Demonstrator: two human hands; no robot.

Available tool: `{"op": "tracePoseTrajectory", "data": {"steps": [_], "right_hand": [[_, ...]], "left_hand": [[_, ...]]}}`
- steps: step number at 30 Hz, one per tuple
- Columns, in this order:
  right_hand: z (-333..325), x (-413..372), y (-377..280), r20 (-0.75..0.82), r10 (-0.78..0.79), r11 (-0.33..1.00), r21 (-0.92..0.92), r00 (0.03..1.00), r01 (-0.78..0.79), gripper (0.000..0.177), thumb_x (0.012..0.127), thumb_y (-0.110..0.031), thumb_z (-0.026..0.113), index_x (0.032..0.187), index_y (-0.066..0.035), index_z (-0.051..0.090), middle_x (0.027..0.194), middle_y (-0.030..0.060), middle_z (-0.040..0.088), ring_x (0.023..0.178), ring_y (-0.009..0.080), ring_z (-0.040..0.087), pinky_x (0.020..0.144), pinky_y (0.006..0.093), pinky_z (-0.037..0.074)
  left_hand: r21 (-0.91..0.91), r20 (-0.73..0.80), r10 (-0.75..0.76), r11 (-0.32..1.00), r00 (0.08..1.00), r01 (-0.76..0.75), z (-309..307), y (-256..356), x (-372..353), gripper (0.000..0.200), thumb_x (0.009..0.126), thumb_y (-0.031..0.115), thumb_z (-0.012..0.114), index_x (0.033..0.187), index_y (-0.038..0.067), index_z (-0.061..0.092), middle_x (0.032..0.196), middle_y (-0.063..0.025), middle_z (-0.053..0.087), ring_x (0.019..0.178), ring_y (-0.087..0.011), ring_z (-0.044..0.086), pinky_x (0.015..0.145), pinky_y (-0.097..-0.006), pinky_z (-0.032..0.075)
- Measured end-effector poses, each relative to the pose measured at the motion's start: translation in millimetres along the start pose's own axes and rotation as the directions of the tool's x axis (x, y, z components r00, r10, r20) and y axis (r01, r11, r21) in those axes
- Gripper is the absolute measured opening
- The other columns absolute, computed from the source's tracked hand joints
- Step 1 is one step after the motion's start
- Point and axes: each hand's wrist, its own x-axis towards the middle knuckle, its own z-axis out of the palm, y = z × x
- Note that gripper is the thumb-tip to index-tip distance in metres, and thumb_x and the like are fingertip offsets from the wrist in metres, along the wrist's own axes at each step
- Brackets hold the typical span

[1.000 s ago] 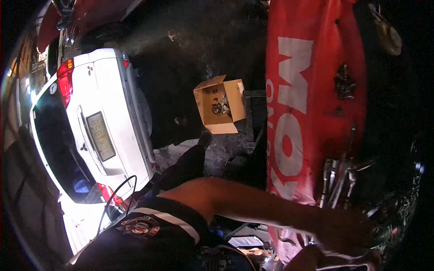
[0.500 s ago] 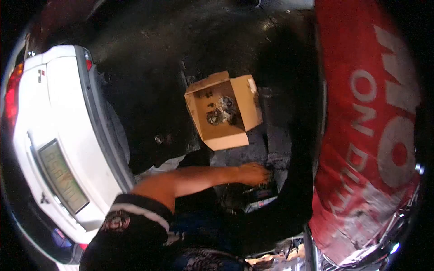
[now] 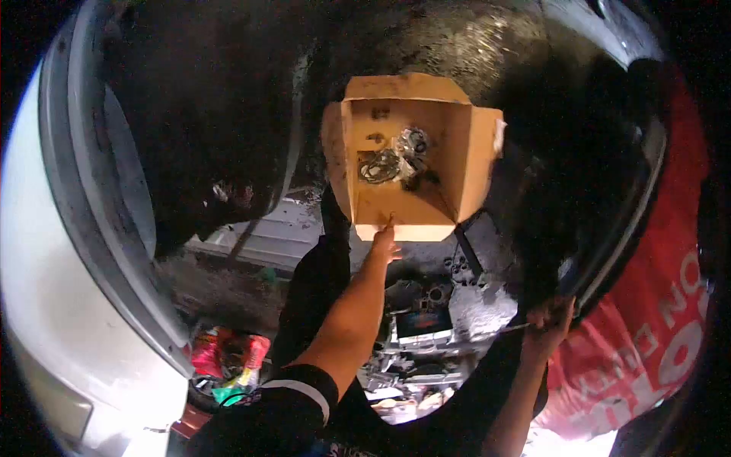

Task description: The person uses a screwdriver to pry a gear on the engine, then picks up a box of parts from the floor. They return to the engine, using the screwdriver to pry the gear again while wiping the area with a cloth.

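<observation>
An open cardboard box (image 3: 474,164) with dark stains rests on the floor ahead of me. Inside it lie a loop of dark cable or hose (image 3: 378,166) and metal parts with clear plastic (image 3: 412,142). My left hand (image 3: 387,244) is closed on the near edge of the box, one finger reaching over the rim. At the right, beside the red cover, my right hand (image 3: 551,321) is closed around a thin metal rod-like tool (image 3: 512,328); its far end blurs into the clutter, and the part within the fist is hidden.
A white car (image 3: 68,297) stands close on the left, and a red cover with lettering (image 3: 647,327) hangs on the right. Metal parts (image 3: 464,268) and a dark flat box (image 3: 423,325) lie between my legs. Red and green packaging (image 3: 236,362) is at lower left.
My left hand has moved forward from the parts near my legs to the box edge. My right hand has come into view with the tool. The view has turned and come closer to the box.
</observation>
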Motion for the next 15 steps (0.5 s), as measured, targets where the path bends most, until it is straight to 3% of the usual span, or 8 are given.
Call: {"op": "tracePoseTrajectory", "data": {"steps": [1, 3, 6, 10, 12, 15], "right_hand": [[5, 3, 11, 0.036, 0.024, 0.999, -0.032, 0.999, -0.023, 0.035, 0.103, -0.044, 0.056, 0.086, -0.014, 0.055, 0.064, -0.0043, 0.038, 0.051, 0.0083, 0.033, 0.048, 0.0243, 0.026], [9, 4, 27, 0.064, 0.073, 0.993, -0.094, 0.995, -0.067, 0.034, 0.103, -0.044, 0.056, 0.086, -0.015, 0.054, 0.065, -0.0043, 0.038, 0.051, 0.0085, 0.032, 0.048, 0.0252, 0.026], [9, 8, 40, -0.007, 0.052, 0.984, -0.169, 0.999, -0.052, 0.033, 0.103, -0.044, 0.057, 0.086, -0.016, 0.055, 0.064, -0.0046, 0.038, 0.051, 0.0082, 0.032, 0.047, 0.0260, 0.027], [-36, 28, 56, 0.103, 0.110, 0.986, -0.139, 0.989, -0.095, 0.031, 0.102, -0.043, 0.058, 0.086, -0.017, 0.055, 0.063, -0.0046, 0.038, 0.050, 0.0092, 0.032, 0.048, 0.0278, 0.029], [-33, 26, 59, 0.038, 0.109, 0.980, -0.170, 0.993, -0.101, 0.032, 0.102, -0.043, 0.058, 0.084, -0.018, 0.054, 0.062, -0.0045, 0.038, 0.050, 0.0099, 0.032, 0.048, 0.0286, 0.030], [14, -4, 53, -0.020, 0.103, 0.978, -0.178, 0.994, -0.105, 0.034, 0.102, -0.045, 0.058, 0.081, -0.018, 0.052, 0.060, -0.0045, 0.036, 0.049, 0.0103, 0.032, 0.048, 0.0288, 0.030]], "left_hand": [[-0.080, 0.024, -0.002, 0.997, 1.000, 0.004, 8, 2, 17, 0.096, 0.088, 0.069, 0.064, 0.153, 0.005, 0.033, 0.151, -0.0244, 0.041, 0.132, -0.0475, 0.048, 0.094, -0.0671, 0.050], [-0.560, 0.019, 0.171, 0.818, 0.985, -0.132, 28, -19, 63, 0.079, 0.093, 0.054, 0.066, 0.149, 0.006, 0.040, 0.150, -0.0201, 0.045, 0.127, -0.0427, 0.055, 0.091, -0.0604, 0.055], [-0.629, -0.262, 0.167, 0.718, 0.951, -0.299, 47, -9, 88, 0.062, 0.095, 0.039, 0.069, 0.143, 0.007, 0.046, 0.140, -0.0145, 0.056, 0.116, -0.0365, 0.063, 0.085, -0.0537, 0.060], [-0.566, -0.204, 0.458, 0.666, 0.865, -0.486, 14, 25, 38, 0.048, 0.095, 0.029, 0.068, 0.134, 0.006, 0.053, 0.120, -0.0123, 0.066, 0.099, -0.0314, 0.070, 0.075, -0.0473, 0.063], [-0.544, -0.153, 0.521, 0.665, 0.840, -0.511, -24, 56, 11, 0.042, 0.095, 0.025, 0.066, 0.130, 0.005, 0.054, 0.113, -0.0134, 0.068, 0.094, -0.0304, 0.071, 0.073, -0.0464, 0.064], [-0.562, -0.032, 0.680, 0.594, 0.732, -0.576, -94, 120, -27, 0.038, 0.097, 0.024, 0.063, 0.128, 0.004, 0.055, 0.113, -0.0158, 0.068, 0.094, -0.0314, 0.072, 0.073, -0.0471, 0.065]]}}
